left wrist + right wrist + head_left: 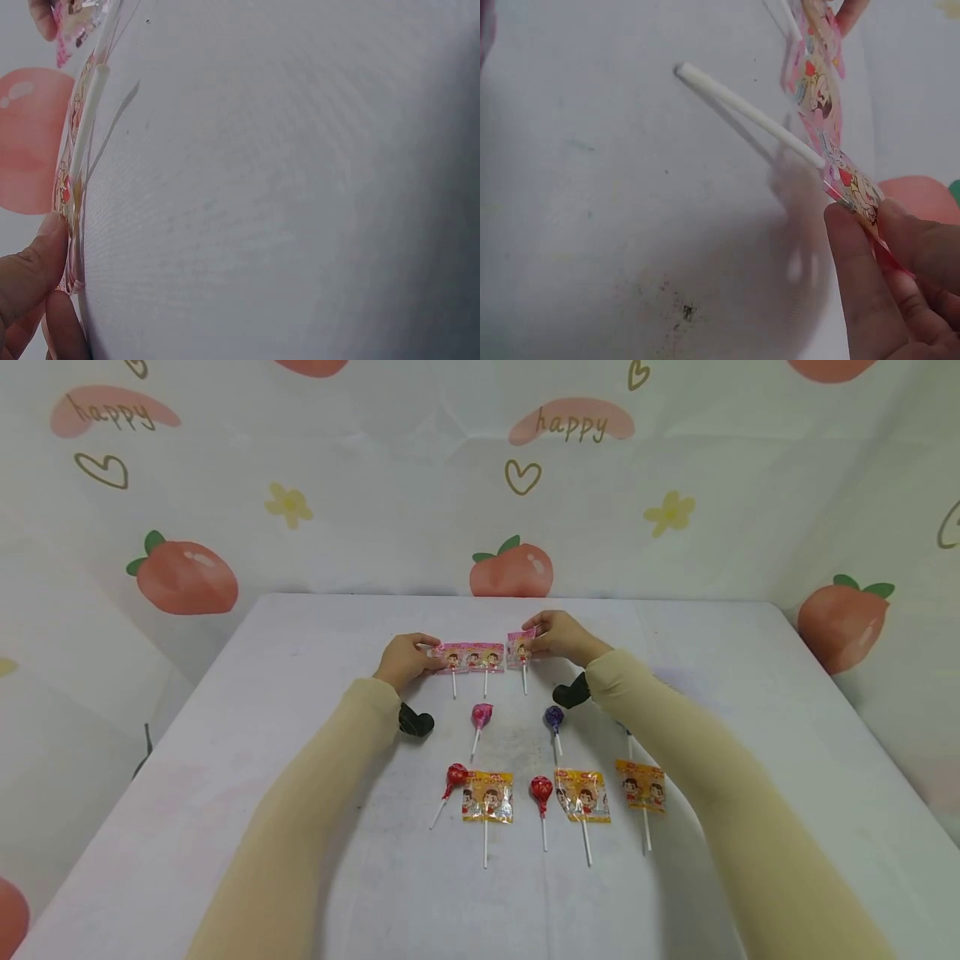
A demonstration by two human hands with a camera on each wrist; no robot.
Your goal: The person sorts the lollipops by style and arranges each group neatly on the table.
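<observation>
Three pink-wrapped flat lollipops stand in a row at the back of the table in the head view. My left hand (406,660) pinches the wrapper edge of the leftmost lollipop (454,657) between thumb and fingers. Beside it, touching or overlapping, is the middle lollipop (487,657). A narrow gap separates that from the right lollipop (518,647), whose wrapper my right hand (566,637) pinches at its right side. Its wrapper (857,191) looks tilted in the right wrist view, its white stick pointing away from the fingers.
Nearer me lie a pink ball lollipop (482,715), a purple one (553,717) and two red ones, left (457,774) and right (541,788). Yellow-wrapped lollipops lie left (487,797), centre (583,795) and right (641,786). My right sleeve partly covers another stick (630,745).
</observation>
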